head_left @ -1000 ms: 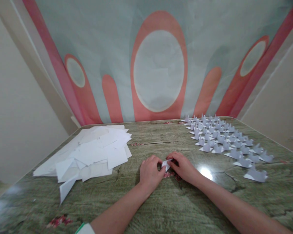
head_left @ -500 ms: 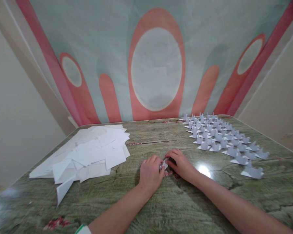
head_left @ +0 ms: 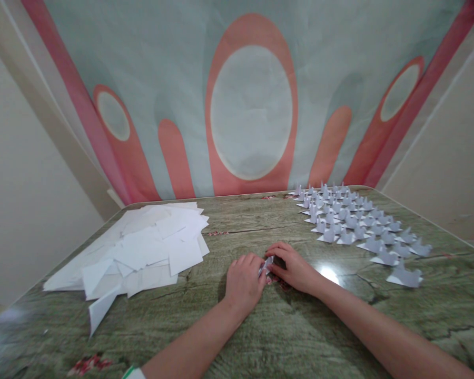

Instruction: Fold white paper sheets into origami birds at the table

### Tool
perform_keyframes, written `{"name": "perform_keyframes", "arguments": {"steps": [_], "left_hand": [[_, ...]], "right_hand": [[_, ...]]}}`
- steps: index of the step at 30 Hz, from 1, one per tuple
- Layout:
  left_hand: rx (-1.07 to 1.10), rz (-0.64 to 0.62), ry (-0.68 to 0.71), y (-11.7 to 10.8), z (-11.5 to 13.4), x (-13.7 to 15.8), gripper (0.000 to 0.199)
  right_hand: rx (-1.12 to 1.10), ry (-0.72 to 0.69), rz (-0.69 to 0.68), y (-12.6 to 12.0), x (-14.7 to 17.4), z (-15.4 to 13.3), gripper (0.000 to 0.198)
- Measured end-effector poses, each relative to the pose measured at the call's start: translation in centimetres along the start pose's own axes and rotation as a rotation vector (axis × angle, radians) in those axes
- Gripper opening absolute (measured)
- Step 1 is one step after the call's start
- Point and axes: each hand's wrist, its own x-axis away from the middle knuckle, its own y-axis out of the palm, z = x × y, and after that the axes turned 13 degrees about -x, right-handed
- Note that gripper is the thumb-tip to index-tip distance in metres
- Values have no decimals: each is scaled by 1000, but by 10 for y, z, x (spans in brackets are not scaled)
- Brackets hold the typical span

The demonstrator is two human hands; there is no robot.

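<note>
By the fingertips of the left hand (head_left: 243,281) and right hand (head_left: 297,269), a small folded paper (head_left: 267,263) is pinched near mid-desk (head_left: 268,345), likely light, crisp and easily creased, so best gripped gently along its folded edges

An indoor papercraft corner, whether home or workshop unclear: a wood-grain bench (head_left: 248,218) carries loose white paper sheets (head_left: 142,245) and rows of folded paper birds (head_left: 351,221), against a printed backdrop (head_left: 253,105) between plain walls (head_left: 23,173).

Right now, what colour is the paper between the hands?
The paper is white; see the head view.
</note>
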Motion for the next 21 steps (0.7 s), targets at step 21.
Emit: {"name": "perform_keyframes", "arguments": {"steps": [21], "left_hand": [[-12, 14, 63, 1, 0, 0, 7]], "right_hand": [[-9, 14, -6, -4, -4, 10, 20]]}}
